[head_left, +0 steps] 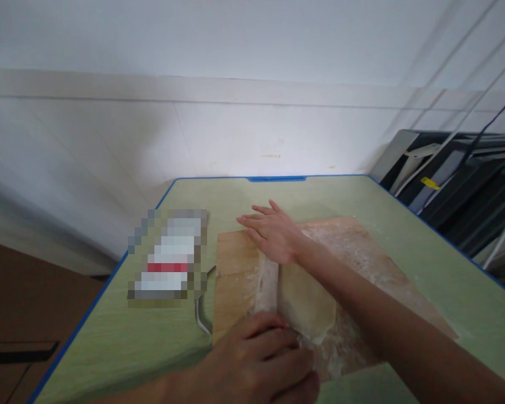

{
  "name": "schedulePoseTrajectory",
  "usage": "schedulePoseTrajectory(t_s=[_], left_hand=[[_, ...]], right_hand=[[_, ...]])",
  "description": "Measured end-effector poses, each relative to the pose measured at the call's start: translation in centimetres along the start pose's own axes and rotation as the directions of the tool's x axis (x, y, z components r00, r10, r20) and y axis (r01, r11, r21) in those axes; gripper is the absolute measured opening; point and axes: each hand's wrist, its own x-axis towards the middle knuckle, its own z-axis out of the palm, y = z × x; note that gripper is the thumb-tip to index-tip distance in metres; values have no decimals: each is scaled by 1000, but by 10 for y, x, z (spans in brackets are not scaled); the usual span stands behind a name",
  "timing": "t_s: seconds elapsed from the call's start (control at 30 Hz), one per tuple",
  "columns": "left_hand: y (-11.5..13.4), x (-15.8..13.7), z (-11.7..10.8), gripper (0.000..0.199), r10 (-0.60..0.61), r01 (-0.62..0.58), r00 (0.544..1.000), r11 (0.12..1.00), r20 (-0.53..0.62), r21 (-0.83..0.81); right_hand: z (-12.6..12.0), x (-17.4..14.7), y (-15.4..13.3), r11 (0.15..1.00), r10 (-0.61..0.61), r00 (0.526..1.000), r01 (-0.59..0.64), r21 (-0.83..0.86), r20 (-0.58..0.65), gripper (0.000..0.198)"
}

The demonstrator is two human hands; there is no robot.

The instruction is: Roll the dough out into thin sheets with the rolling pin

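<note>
A flour-dusted rolling pin (267, 286) lies on a wooden board (231, 258), its length running away from me. My left hand (269, 359) is closed over the near end, fingers curled, hiding that end. On the far end rests the palm of my right hand (273, 233), with its fingers stretched out and spread to the left. Just right of the pin, a flat, pale sheet of dough (307, 303) lies on the board, partly covered by my right forearm. White flour is scattered over the board's right part.
The board lies on a light green table (185, 193) with a blue edge, against a white wall (231, 134). To the left is a pixelated flat object (168, 252), with a curved cable (200, 314) nearby. Dark flat items (467, 185) stand beyond the right edge.
</note>
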Motion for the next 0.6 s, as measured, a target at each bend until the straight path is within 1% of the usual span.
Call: schedulePoseTrajectory(t_s=[0.13, 0.3, 0.43, 0.53, 0.6], left_hand=[[0, 1, -1, 28, 5, -5, 1000, 1000, 9, 9], [0, 0, 0, 26, -3, 2, 997, 1000, 82, 21], [0, -2, 0, 26, -29, 26, 995, 999, 96, 38], [0, -1, -2, 26, -23, 19, 991, 999, 131, 33], [0, 0, -4, 26, -1, -3, 987, 1000, 158, 24]], right_hand=[[2, 13, -12, 1000, -21, 1000, 21, 9, -21, 43], [8, 36, -35, 998, -63, 998, 63, 4, -3, 40], [10, 49, -54, 999, -37, 999, 37, 0, 12, 35], [9, 50, -57, 1000, -21, 1000, 21, -11, 15, 35], [8, 47, -53, 999, -40, 999, 41, -17, 20, 33]])
